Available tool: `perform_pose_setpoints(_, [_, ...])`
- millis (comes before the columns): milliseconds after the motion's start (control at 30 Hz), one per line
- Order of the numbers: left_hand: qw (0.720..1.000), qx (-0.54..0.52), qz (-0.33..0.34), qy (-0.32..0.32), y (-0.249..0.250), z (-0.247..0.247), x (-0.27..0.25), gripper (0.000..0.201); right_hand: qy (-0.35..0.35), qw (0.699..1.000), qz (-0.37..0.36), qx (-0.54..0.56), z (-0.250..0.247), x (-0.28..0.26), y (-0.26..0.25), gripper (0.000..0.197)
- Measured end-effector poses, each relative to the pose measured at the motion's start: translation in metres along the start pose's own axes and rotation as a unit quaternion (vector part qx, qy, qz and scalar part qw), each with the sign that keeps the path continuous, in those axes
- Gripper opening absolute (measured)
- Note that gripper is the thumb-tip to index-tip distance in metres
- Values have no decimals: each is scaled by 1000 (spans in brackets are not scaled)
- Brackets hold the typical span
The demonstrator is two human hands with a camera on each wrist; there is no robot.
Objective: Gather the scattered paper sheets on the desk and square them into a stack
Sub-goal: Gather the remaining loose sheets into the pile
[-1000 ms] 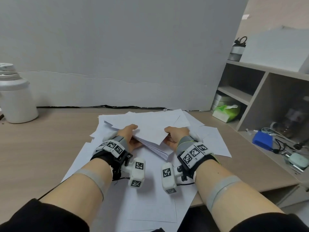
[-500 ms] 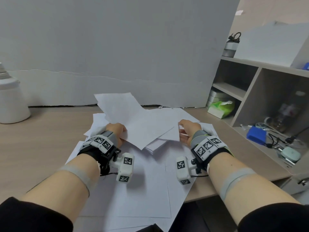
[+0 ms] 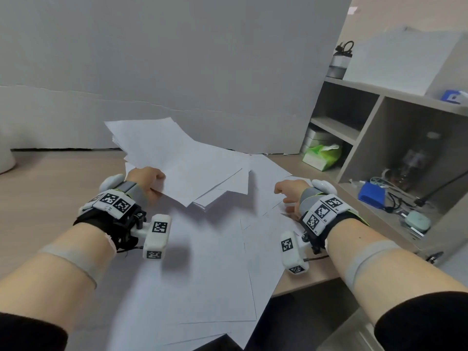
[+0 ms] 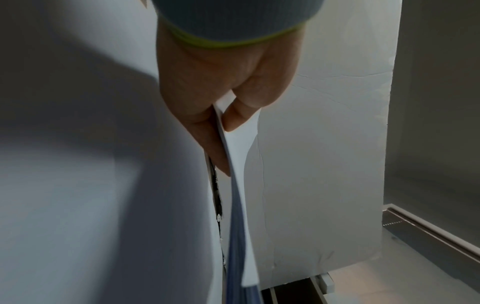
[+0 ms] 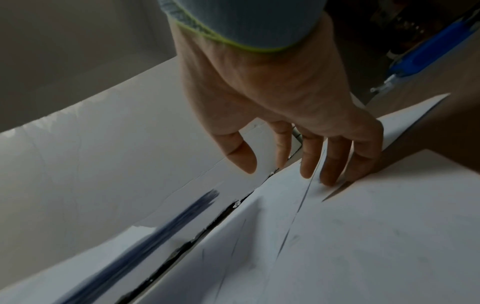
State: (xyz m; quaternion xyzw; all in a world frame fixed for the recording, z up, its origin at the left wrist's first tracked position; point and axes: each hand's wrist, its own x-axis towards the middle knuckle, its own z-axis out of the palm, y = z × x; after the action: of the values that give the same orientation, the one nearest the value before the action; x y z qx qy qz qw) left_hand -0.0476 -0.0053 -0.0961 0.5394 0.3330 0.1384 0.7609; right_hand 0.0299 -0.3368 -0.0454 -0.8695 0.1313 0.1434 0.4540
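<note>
From the head view, the left hand (image 3: 145, 182) is clamped on the near edge of a bundle of sheets (image 3: 177, 160), lifted off the tabletop (image 3: 50, 188) and fanned out toward the back board (image 3: 177, 59). The bundle slopes up and away from the hand, its far corner standing against the board. How many sheets are in it cannot be counted; the edges show several layers. The right hand (image 3: 288, 193) is apart from the bundle, fingers loosely spread and lowered onto the loose sheets (image 3: 215, 262) that lie flat on the tabletop. At least four of those overlapping sheets show distinct edges, some hanging over the front edge. To the right stands a shelf unit (image 3: 367, 127) with one green packet (image 3: 320, 155) and one blue object (image 3: 372, 195) inside.

From the left wrist view, the left hand (image 4: 221, 82) pinches the bundle of sheets (image 4: 239, 216) between thumb and fingers, the sheets running edge-on away from the camera. The stacked edges read as many thin layers, too fine to count. The back board (image 4: 324, 164) stands just behind.

From the right wrist view, the right hand (image 5: 272, 98) holds nothing; its fingers (image 5: 309, 160) are straight and apart, the tips touching the loose sheets (image 5: 363, 236) where two sheet edges cross. All five digits are visible. The lifted bundle's blurred edge (image 5: 161, 230) shows to the left, well apart from this hand. One blue object (image 5: 428, 51) sits at the upper right.
</note>
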Motion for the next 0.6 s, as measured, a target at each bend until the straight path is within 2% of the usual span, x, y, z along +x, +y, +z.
perform_pose_setpoints(67, [1000, 6, 9, -7, 2, 1, -5, 25, 2, 1000, -2, -13, -1, -2, 1, 29])
perform_pose_setpoints(233, [999, -9, 16, -31, -8, -11, 6, 29, 0, 999, 6, -48, 6, -11, 1, 15])
perform_pose_setpoints(300, [999, -29, -10, -32, -13, -17, 14, 45, 15, 997, -8, -73, 11, -14, -1, 27])
perform_pose_setpoints(367, [998, -44, -27, -30, -15, -24, 21, 45, 29, 992, -41, -114, 16, -2, -1, 39])
perform_pose_setpoints(433, [997, -73, -26, -28, -9, -26, 21, 36, -4, 995, -51, -91, 23, -12, -4, 31])
perform_pose_setpoints(500, [998, -66, -3, -21, 3, -28, 6, 44, -64, 992, -68, -87, 34, -27, -7, 24])
perform_pose_setpoints(600, [998, -40, 49, -9, 11, -37, 1, 47, -108, 965, -127, -203, 55, -35, -11, 53])
